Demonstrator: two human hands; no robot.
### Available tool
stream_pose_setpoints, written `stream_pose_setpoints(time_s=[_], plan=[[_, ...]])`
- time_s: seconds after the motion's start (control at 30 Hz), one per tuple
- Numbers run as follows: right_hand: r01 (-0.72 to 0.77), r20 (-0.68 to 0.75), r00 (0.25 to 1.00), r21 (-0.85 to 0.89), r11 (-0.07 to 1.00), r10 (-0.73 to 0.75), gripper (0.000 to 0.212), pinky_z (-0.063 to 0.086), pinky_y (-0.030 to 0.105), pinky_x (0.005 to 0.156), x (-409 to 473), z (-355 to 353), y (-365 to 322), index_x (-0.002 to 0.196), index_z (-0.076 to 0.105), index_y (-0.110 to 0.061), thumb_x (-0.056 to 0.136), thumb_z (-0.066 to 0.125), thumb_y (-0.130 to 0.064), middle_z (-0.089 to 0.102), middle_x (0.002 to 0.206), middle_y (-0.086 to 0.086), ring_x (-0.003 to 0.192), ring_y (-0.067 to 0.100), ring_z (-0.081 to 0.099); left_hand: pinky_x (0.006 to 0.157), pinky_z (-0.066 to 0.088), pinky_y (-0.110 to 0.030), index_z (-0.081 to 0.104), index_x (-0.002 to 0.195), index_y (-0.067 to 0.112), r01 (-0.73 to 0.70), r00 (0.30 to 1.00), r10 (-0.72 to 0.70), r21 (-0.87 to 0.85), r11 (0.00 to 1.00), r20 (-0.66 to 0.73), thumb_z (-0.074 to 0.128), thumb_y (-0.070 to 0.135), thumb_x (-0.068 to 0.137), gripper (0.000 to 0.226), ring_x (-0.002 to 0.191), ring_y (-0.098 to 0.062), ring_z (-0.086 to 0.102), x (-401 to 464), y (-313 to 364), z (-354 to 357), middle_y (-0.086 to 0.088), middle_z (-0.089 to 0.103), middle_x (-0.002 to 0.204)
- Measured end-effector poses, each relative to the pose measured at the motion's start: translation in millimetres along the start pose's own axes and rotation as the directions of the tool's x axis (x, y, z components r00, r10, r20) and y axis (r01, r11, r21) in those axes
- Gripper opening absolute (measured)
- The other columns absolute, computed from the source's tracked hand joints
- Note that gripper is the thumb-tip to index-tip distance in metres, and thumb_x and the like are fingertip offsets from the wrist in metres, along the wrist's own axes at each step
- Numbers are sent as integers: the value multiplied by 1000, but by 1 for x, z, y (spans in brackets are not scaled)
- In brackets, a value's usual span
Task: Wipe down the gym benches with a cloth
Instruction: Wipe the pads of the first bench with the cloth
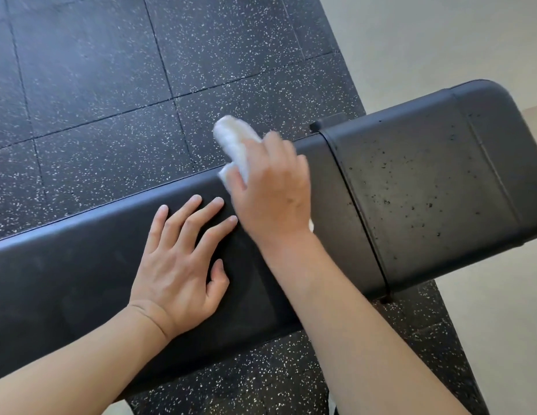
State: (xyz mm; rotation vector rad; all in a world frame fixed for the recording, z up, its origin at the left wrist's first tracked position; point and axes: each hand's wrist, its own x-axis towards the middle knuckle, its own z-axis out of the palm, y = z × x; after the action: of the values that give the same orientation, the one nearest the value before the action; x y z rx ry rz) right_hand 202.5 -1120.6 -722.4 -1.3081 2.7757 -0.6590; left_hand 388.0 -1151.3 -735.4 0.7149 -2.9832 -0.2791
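Observation:
A black padded gym bench (66, 280) runs across the view from lower left to upper right. Its right section (426, 190) is speckled with dark specks. My left hand (183, 265) lies flat on the long pad with fingers spread. My right hand (273, 190) holds a white cloth (234, 139) against the pad's far edge, near the gap between the two pads. The cloth sticks out beyond the fingers and looks blurred. Part of the cloth is hidden under the hand.
Black rubber floor tiles with white flecks (96, 85) lie beyond and under the bench. A pale smooth floor (441, 40) begins at the upper right and continues at the right (501, 324). A black frame part (315, 125) shows at the gap behind the pads.

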Motion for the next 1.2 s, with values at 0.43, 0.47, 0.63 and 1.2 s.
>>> stream_pose_setpoints(time_s=[0.43, 0.47, 0.63, 1.2], plan=[[-107, -120, 987, -7, 994, 105, 24, 41, 44, 64, -33, -31, 69, 99, 68, -7, 89, 55, -25, 53, 86, 9, 74, 31, 48, 126, 20, -64, 54, 147, 23, -4, 1000, 4, 4, 1000, 5, 49, 33, 86, 62, 156, -34, 32, -1, -2, 0, -4, 41, 164], [-118, -101, 988, 10, 993, 118, 28, 40, 43, 66, -17, -27, 61, 99, 68, -8, 89, 52, -28, 54, 88, 9, 76, 32, 50, 125, 20, -65, 53, 147, 23, -4, 1000, 4, 5, 1000, 4, 49, 33, 86, 62, 155, -34, 32, -1, -2, 0, -4, 41, 164], [-20, 75, 997, -67, 998, 25, 33, 35, 40, 75, 34, -1, 11, 102, 69, -17, 86, 52, -42, 60, 98, 4, 92, 30, 55, 126, 19, -64, 52, 148, 23, -5, 1000, 5, 7, 1000, 0, 50, 34, 85, 64, 156, -35, 32, 0, -2, 2, -5, 41, 164], [-35, -93, 995, 124, 992, 46, 17, 42, 47, 62, -81, -34, 64, 94, 70, -8, 90, 60, -21, 47, 78, 4, 70, 26, 42, 126, 19, -64, 54, 148, 22, -3, 1000, 3, -13, 1000, -12, 49, 32, 87, 62, 156, -34, 32, -1, -1, -1, -4, 41, 164]])
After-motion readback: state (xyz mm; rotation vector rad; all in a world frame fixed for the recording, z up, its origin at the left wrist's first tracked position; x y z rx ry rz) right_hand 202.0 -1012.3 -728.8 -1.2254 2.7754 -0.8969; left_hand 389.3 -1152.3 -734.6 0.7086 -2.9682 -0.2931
